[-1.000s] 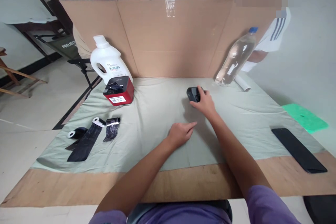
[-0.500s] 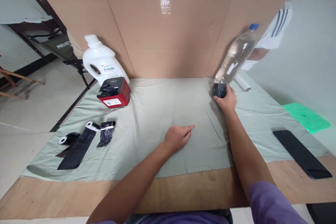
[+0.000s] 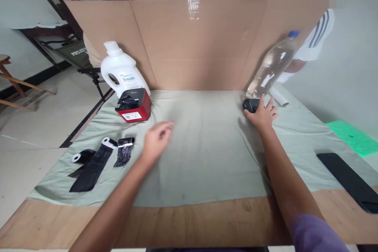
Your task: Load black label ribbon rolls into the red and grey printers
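Note:
My right hand [image 3: 264, 116] is at the back right of the cloth, its fingers spread. The thumb and index finger lie against or just beside a small black object [image 3: 251, 105], partly hidden by the hand; whether they touch it I cannot tell. Right behind it, a large clear bottle [image 3: 273, 65] with a blue cap leans on the cardboard. My left hand [image 3: 158, 138] is over the cloth left of the middle, loosely curled and blurred, with nothing visible in it. Nearest to it is a red and black box-shaped device [image 3: 141, 104] with a white label.
A white jug [image 3: 126, 67] leans on the cardboard panel [image 3: 203, 47] behind the device. Several rolls of black film [image 3: 94, 167] lie at the left. A white tube [image 3: 279, 97] lies beside the bottle, and a black phone-like slab [image 3: 348, 181] at the right edge. Behind the panel is a person's sleeve [image 3: 319, 33].
My left hand has moved left and away from me, towards the red and black device. My right hand has opened from around the small black object, its fingers now spread. The view has shifted slightly.

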Demonstrator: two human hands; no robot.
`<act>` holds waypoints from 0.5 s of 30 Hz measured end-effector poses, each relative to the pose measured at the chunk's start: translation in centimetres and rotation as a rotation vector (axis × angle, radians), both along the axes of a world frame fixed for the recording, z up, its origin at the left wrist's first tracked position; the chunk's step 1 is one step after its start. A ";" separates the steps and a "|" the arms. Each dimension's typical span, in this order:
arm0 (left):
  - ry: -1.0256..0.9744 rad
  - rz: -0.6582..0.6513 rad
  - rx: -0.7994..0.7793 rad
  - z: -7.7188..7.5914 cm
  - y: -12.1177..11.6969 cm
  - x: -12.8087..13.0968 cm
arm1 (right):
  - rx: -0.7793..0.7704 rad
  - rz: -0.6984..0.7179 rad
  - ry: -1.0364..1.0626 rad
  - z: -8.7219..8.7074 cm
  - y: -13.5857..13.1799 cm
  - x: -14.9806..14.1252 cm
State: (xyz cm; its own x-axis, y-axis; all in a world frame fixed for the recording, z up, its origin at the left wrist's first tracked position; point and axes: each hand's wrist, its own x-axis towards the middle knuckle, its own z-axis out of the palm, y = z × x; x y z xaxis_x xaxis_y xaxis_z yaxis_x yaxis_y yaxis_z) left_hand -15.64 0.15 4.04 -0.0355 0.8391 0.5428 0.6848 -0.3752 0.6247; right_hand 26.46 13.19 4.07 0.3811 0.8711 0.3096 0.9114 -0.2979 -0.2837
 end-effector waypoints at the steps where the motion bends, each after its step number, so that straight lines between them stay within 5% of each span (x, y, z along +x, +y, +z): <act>1: -0.055 0.138 0.046 0.9 0.9 -3.3 | 0.044 0.021 -0.032 0.6 -0.3 -1.6; 4: -0.271 0.601 0.120 2.9 4.5 -12.7 | 0.090 0.292 -0.025 1.6 -0.9 -9.4; 6: -0.428 0.796 -0.047 3.0 7.0 -17.2 | 0.010 0.638 0.107 1.0 -1.2 -16.7; 9: -0.730 0.632 -0.328 1.8 9.9 -19.8 | -0.146 1.044 0.384 -1.1 -0.9 -28.6; 11: -0.847 0.518 -0.422 0.8 10.9 -19.5 | -0.195 1.168 0.518 -2.5 -0.4 -35.4; 15: -1.005 0.376 -0.440 -0.2 11.0 -18.4 | -0.244 1.066 0.608 -3.6 0.3 -43.5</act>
State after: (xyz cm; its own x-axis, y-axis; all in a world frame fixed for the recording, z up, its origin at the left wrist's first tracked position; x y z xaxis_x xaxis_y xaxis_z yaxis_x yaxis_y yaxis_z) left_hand -34.05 11.14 3.84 -0.5727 0.7930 -0.2077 -0.1719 0.1315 0.9763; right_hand -17.03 13.54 0.50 -0.5240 0.8435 0.1181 0.4720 0.4029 -0.7841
